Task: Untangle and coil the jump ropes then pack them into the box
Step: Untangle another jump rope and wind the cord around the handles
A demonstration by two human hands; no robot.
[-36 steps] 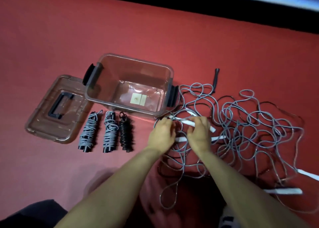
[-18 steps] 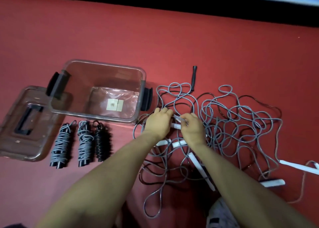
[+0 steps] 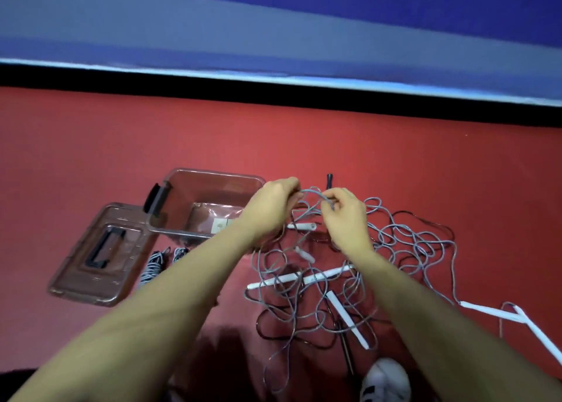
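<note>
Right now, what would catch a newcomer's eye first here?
Both hands, left and right, pinch a lifted grey rope loop at centre. Under and right of them the tangled ropes sprawl over the red mat. Left of them stands the open clear box.

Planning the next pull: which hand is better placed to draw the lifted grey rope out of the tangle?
Right hand, likely: it pinches the grey rope directly above the tangle; left hand can anchor.

No readable text anywhere; blue banner (image 3: 273, 21) along the far wall shows only cut-off pale letter bottoms, pale sticker (image 3: 219, 225) inside the box (image 3: 213, 176) illegible
</note>
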